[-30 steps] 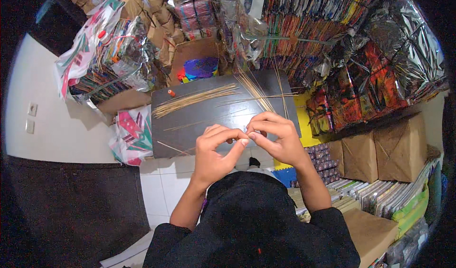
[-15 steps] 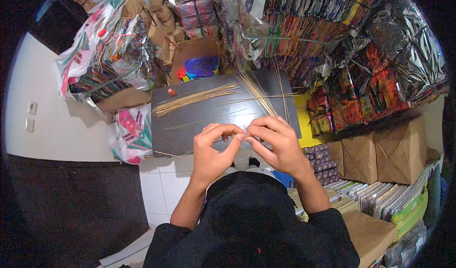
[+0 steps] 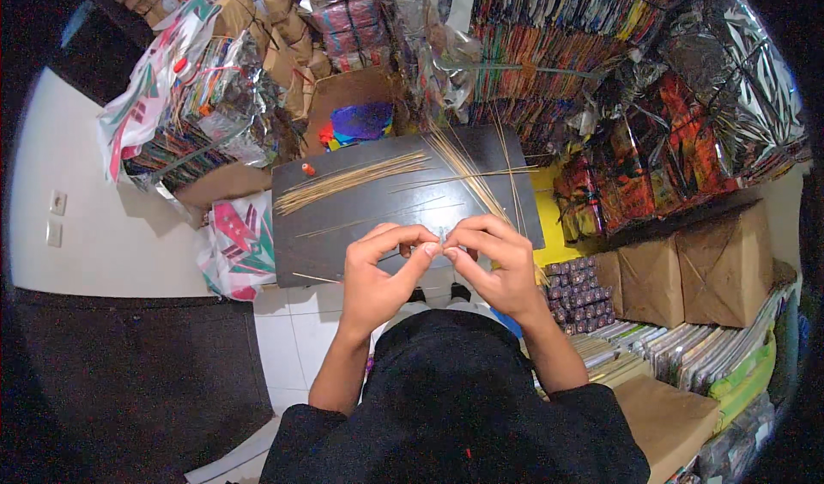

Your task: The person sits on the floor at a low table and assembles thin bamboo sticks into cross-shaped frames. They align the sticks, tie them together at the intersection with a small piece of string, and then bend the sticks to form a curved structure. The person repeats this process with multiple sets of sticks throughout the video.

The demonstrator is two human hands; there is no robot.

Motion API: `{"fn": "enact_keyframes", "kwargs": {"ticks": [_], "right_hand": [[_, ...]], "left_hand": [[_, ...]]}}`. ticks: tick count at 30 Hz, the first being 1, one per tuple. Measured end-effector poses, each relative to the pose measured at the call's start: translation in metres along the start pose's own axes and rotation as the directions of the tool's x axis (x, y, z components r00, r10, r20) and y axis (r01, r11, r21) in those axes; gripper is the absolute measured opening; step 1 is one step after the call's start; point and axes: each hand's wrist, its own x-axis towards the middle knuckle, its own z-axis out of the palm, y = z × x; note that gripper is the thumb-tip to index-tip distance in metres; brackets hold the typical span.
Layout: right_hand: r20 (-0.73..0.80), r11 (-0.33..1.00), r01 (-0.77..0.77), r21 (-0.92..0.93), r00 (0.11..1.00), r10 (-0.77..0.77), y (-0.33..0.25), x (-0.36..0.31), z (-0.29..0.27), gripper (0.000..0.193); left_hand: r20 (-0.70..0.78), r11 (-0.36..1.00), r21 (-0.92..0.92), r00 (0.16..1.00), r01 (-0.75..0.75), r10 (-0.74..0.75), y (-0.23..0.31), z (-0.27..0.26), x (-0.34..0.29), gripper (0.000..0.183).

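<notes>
Table (image 3: 322, 257) bears sticks (image 3: 352, 182); boxes (image 3: 579, 299) illegibly printed

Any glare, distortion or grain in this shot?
Head view: pale glare on the dark table just beyond the left hand and right hand; head view: fisheye bows the white wall's outer edge, black corners; head view: speckled grain in dark areas.

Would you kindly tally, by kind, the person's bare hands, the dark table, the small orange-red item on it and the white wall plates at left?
Left hand and right hand: 2
Dark table: 1
Orange-red item: 1
White wall plates: 2
Total: 6
</notes>
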Motion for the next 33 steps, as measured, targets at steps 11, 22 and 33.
{"fn": "enact_keyframes", "kwargs": {"ticks": [11, 22, 33], "right_hand": [[-0.087, 0.827, -0.406, 0.390, 0.878, 0.472, 0.020, -0.018, 0.025, 0.011], [-0.073, 0.824, -0.380, 0.419, 0.891, 0.448, 0.009, -0.016, 0.029, 0.011], [-0.016, 0.770, -0.418, 0.482, 0.875, 0.484, 0.005, -0.014, 0.025, 0.012]], "left_hand": [[-0.124, 0.994, 0.087, 0.989, -0.067, 0.078, -0.001, 0.002, -0.004, 0.009], [-0.060, 0.937, 0.290, 0.974, -0.195, 0.221, -0.003, 0.005, -0.004, 0.007], [-0.056, 0.919, 0.331, 0.967, -0.216, 0.248, -0.005, 0.011, -0.002, 0.007]]}}
